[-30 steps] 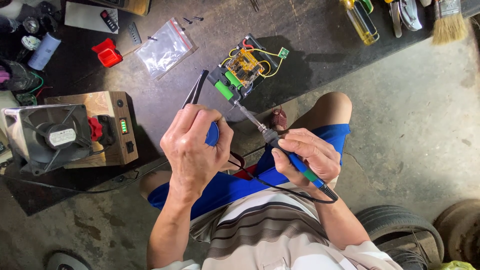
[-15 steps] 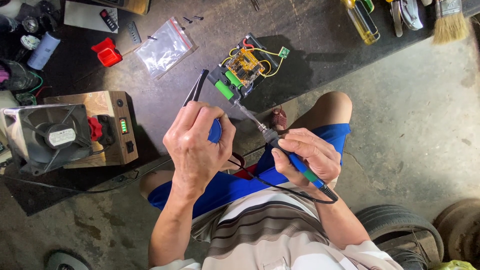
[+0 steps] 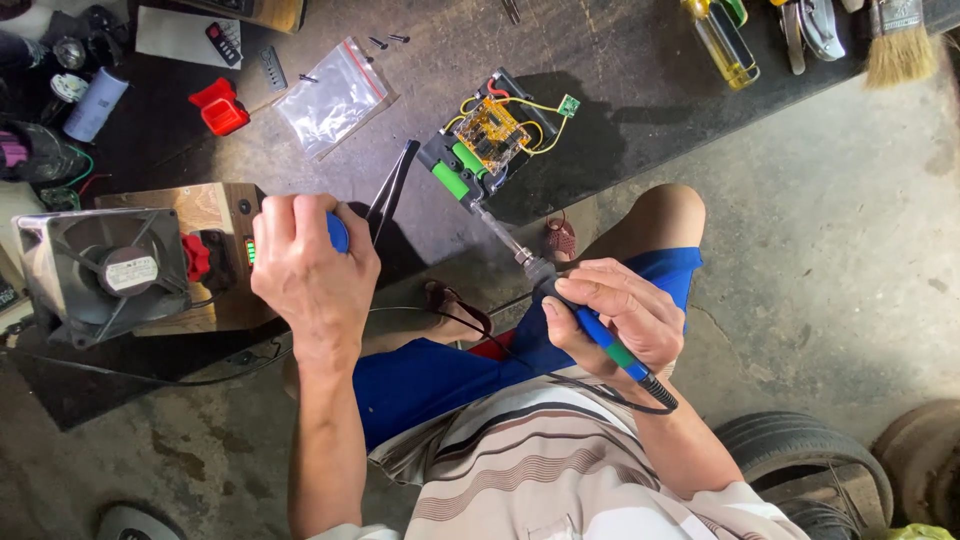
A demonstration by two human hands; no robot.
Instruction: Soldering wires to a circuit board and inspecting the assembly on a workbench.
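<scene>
1. Right hand (image 3: 618, 318) is clamped around a soldering iron (image 3: 560, 295), its tip meeting the battery pack (image 3: 487, 143) on the dark mat (image 3: 620, 90).
2. Left hand (image 3: 312, 270) is closed on black tweezers (image 3: 392, 188), just beside the wooden box (image 3: 205, 215) and fan (image 3: 95, 272).
3. The hands are well apart.

right hand (image 3: 615, 315): soldering iron (image 3: 560, 290) | left hand (image 3: 310, 270): tweezers (image 3: 390, 190)

A clear plastic zip bag (image 3: 335, 97) lies on the dark bench; a round label (image 3: 127, 272) sits on the fan hub.
</scene>
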